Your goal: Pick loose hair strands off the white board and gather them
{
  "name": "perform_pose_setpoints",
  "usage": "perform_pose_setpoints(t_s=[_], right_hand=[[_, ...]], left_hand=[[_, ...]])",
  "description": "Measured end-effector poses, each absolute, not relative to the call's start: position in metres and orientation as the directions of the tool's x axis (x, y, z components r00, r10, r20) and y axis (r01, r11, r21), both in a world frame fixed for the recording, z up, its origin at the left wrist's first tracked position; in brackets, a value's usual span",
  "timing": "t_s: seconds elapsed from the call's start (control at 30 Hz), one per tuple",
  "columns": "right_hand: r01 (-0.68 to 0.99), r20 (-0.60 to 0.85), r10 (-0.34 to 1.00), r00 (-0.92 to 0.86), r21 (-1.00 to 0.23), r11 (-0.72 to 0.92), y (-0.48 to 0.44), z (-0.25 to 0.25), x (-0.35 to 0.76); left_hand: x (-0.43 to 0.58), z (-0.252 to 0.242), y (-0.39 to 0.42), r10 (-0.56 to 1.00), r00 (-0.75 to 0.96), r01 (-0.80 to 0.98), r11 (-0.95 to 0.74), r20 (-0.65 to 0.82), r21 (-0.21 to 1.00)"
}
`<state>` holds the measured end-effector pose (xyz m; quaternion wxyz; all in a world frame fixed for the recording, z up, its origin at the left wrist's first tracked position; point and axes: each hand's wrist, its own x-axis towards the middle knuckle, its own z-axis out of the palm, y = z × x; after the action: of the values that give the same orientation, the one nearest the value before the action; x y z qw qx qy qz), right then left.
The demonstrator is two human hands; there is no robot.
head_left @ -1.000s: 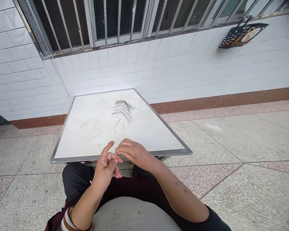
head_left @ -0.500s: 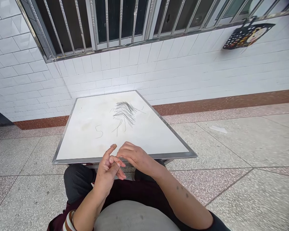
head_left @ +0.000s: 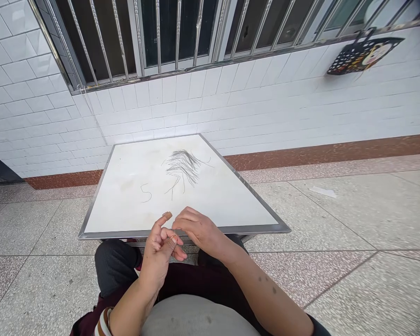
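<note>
Close together over the table's near edge, my two hands work at a thin, light-coloured strand (head_left: 175, 232). Thumb and forefinger of my left hand (head_left: 159, 245) pinch its lower end, while another finger, its tip wrapped in something tan, sticks up. My right hand (head_left: 199, 231) is bent over from the right with its fingertips closed at the strand's upper end; the thumb is mostly hidden. Beyond the hands, a loose pile of thin dark strands (head_left: 184, 163) lies on the white tabletop (head_left: 115, 210). One separate bent strand (head_left: 146, 192) lies left of the pile, curved like a 5.
The metal-edged table stands against a white tiled wall (head_left: 143, 112) below a barred window (head_left: 178, 37). A patterned bag (head_left: 364, 56) hangs from the bars at right. A white scrap (head_left: 322, 192) lies on the floor. My knees (head_left: 115, 266) are under the table's near edge.
The whole view has shifted slightly. My hands keep nearly the same pose, the fingertips still together at the strand; the pile looks unchanged.
</note>
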<state>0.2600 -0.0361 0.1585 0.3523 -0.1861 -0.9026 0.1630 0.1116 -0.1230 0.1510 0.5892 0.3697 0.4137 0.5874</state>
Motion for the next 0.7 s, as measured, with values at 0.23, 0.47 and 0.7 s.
perform_pose_setpoints(t_s=[0.23,0.47,0.7], right_hand=[[0.286,0.606,0.511,-0.610,-0.433,0.855,-0.030,0.160,0.265],[0.252,0.573,0.501,-0.648,-0.460,0.851,-0.032,0.169,0.268],[0.218,0.582,0.428,-0.691,-0.397,0.891,-0.039,0.174,0.268]], left_hand=[[0.116,0.148,-0.127,0.997,-0.033,-0.400,0.054,-0.074,0.915],[0.115,0.147,-0.130,0.996,-0.018,-0.423,0.073,-0.089,0.903],[0.113,0.155,-0.132,0.993,-0.014,-0.446,0.095,-0.113,0.890]])
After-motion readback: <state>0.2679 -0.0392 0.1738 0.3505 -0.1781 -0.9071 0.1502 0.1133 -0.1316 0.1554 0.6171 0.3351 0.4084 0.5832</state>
